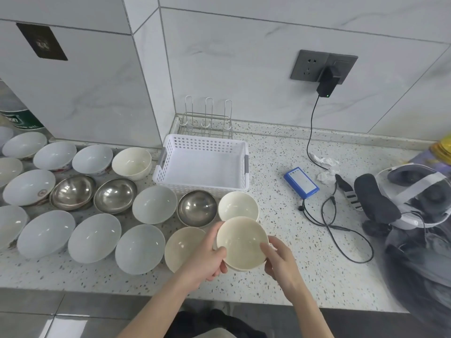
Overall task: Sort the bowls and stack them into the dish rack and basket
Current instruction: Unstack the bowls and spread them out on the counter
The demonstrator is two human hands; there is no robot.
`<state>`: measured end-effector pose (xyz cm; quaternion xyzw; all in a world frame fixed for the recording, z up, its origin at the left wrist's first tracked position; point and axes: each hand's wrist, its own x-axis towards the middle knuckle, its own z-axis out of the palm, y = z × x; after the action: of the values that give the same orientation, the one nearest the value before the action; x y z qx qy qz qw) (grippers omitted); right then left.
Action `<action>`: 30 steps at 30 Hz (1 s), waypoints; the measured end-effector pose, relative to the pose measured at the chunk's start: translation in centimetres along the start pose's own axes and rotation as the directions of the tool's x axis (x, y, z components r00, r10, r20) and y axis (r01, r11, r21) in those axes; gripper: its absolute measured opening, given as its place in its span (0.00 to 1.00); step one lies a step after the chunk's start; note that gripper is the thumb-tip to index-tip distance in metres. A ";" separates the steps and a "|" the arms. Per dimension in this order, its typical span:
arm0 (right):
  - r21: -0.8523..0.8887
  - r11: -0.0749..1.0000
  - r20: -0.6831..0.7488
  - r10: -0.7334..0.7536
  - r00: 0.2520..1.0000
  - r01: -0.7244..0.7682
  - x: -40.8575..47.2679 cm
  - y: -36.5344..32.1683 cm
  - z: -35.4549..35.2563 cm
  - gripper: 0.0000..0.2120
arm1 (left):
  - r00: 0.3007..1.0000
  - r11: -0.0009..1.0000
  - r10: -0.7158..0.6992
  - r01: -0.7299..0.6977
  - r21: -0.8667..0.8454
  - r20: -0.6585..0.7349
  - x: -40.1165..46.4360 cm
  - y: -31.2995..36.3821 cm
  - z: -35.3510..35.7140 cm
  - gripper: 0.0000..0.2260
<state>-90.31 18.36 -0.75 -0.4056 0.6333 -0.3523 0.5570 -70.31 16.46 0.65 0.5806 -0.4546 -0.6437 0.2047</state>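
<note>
Cream bowl (240, 242) is upright, lifted just above the counter's front edge. Beyond it, white perforated basket (202, 162) sits empty, wire dish rack (206, 123) right behind; white, cream and steel bowls spread left.

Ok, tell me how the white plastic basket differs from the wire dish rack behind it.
The white plastic basket has perforated walls and a solid floor; the wire dish rack is bare metal wire with open gaps. The basket is wider and sits nearer the person; the rack is narrower and stands in the wall corner. The rack has three tall upright loops; the basket has low walls with grey handles. Both hold no bowls yet.
</note>
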 end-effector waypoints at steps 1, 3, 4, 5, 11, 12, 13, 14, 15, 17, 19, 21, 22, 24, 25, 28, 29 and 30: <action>-0.051 0.999 -0.008 0.015 1.000 -0.016 0.0 0.4 -0.3 0.15 | 1.000 0.999 -0.010 0.009 0.031 0.015 0.1 -0.3 0.5 0.29; -0.106 0.993 -0.015 0.048 0.999 -0.049 0.1 1.4 -1.1 0.18 | 0.999 0.993 -0.023 0.020 0.113 0.032 0.1 -0.9 1.4 0.28; -0.113 0.992 -0.012 0.061 0.998 -0.062 0.1 1.8 -1.4 0.18 | 0.999 0.988 -0.027 0.022 0.153 0.032 0.2 -1.3 1.8 0.27; -0.121 0.990 -0.010 0.071 0.997 -0.072 0.2 2.1 -1.7 0.17 | 0.999 0.984 -0.033 0.028 0.177 0.029 0.2 -1.6 2.2 0.27; -0.181 0.978 0.025 0.113 0.993 -0.107 0.7 3.3 -2.2 0.15 | 1.000 0.966 0.003 -0.008 0.257 0.020 0.6 -2.7 3.3 0.45; -0.201 0.974 0.028 0.114 0.993 -0.106 0.8 3.4 -2.3 0.14 | 0.999 0.961 0.018 -0.028 0.274 0.038 0.7 -2.8 3.3 0.50; -0.220 0.970 0.025 0.115 0.993 -0.107 1.0 3.5 -2.3 0.13 | 0.998 0.955 0.026 -0.040 0.292 0.053 0.8 -2.8 3.4 0.53; -0.231 0.967 0.023 0.120 0.993 -0.111 1.1 3.6 -2.3 0.13 | 0.998 0.948 0.025 -0.041 0.316 0.054 0.9 -2.8 3.5 0.54; -0.232 0.966 0.025 0.126 0.992 -0.117 1.3 3.7 -2.2 0.13 | 0.999 0.938 0.021 -0.033 0.344 0.037 1.0 -2.8 3.6 0.54; -0.223 0.967 0.042 0.138 0.990 -0.125 1.5 3.9 -2.1 0.13 | 1.000 0.915 0.024 -0.015 0.402 -0.017 1.2 -2.8 3.8 0.52; -0.221 0.967 0.053 0.142 0.988 -0.127 1.8 3.9 -1.9 0.14 | 0.998 0.889 0.023 0.005 0.459 -0.055 1.2 -2.8 3.9 0.51; -0.219 0.967 0.057 0.143 0.988 -0.127 1.9 4.0 -1.7 0.14 | 0.997 0.860 0.018 0.025 0.510 -0.079 1.3 -2.7 4.0 0.50; -0.221 0.967 0.062 0.144 0.988 -0.127 2.0 4.0 -1.6 0.14 | 0.996 0.845 0.013 0.037 0.534 -0.089 1.4 -2.7 4.0 0.49; -0.238 0.963 0.079 0.148 0.986 -0.125 2.1 4.2 -1.4 0.14 | 0.994 0.807 -0.011 0.073 0.587 -0.109 1.4 -2.6 4.1 0.47; -0.248 0.961 0.088 0.146 0.985 -0.121 2.2 4.3 -1.2 0.14 | 0.992 0.788 -0.021 0.092 0.609 -0.123 1.5 -2.6 4.0 0.46; -0.250 0.962 0.114 0.145 0.983 -0.113 2.5 4.5 -0.7 0.15 | 0.984 0.714 -0.014 0.135 0.687 -0.178 1.7 -2.8 4.0 0.45; -0.251 0.962 0.123 0.146 0.982 -0.111 2.6 4.5 -0.6 0.15 | 0.980 0.685 -0.008 0.148 0.713 -0.197 1.7 -2.9 4.0 0.45; -0.256 0.961 0.130 0.146 0.981 -0.109 2.7 4.5 -0.5 0.16 | 0.977 0.664 -0.002 0.159 0.730 -0.212 1.7 -2.9 4.0 0.45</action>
<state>-91.45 17.85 -5.88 -0.4552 0.6540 -0.2030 0.5691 -73.71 17.94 -3.06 0.6926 -0.6289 -0.3515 -0.0353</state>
